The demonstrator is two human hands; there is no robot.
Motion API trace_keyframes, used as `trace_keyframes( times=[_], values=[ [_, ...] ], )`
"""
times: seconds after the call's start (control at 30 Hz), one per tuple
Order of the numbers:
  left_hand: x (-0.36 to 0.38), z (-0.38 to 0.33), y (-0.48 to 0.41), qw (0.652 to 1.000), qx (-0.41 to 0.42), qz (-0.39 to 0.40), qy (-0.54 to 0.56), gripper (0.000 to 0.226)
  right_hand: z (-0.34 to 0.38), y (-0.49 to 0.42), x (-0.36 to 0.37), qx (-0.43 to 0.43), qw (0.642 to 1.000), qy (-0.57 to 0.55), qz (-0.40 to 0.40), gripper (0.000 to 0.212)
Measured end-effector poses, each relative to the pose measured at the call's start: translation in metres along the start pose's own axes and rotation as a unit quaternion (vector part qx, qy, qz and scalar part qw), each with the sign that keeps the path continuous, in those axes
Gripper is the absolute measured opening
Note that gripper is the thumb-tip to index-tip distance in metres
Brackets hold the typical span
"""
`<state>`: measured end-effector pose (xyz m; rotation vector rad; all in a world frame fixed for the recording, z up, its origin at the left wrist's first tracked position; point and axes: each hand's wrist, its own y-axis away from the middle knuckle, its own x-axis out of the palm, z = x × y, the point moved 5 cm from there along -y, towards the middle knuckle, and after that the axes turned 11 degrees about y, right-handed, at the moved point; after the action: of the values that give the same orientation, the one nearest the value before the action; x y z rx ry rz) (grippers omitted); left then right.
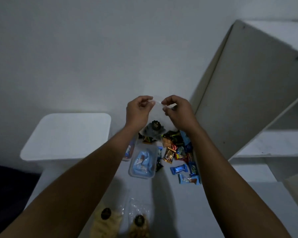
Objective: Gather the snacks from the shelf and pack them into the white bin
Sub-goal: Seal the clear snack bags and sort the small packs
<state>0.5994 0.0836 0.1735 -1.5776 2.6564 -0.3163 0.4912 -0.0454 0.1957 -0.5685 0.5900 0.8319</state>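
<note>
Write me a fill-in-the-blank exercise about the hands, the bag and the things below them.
The number of hands pinching the clear bag is ____: the left hand and the right hand.
The white bin stands to the ____ of the wrapped sweets.
The clear tub holds a ____ packet.
Missing words: two; left; blue.
</note>
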Motion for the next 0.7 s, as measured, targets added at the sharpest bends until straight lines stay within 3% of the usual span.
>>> trace_keyframes(
  times=[0.1, 0.43, 0.57, 0.7],
  values=[
    [-0.018, -0.038, 0.009, 0.999, 0.009, -0.008, 0.046, 0.016, 0.042, 0.008, -0.014, -0.021, 0.999, 0.042, -0.012, 0.005],
    [-0.069, -0.123, 0.044, 0.996, 0.045, 0.046, 0.069, 0.017, 0.149, 0.039, -0.034, -0.071, 0.992, 0.096, -0.032, 0.019],
    [-0.082, -0.150, 0.044, 0.995, 0.063, 0.053, 0.053, 0.008, 0.178, 0.043, -0.047, -0.074, 0.991, 0.078, -0.074, 0.013],
    [-0.086, -0.172, 0.044, 0.994, 0.091, 0.062, 0.017, 0.010, 0.205, 0.037, -0.053, -0.084, 0.985, 0.145, -0.047, 0.010]
  ],
)
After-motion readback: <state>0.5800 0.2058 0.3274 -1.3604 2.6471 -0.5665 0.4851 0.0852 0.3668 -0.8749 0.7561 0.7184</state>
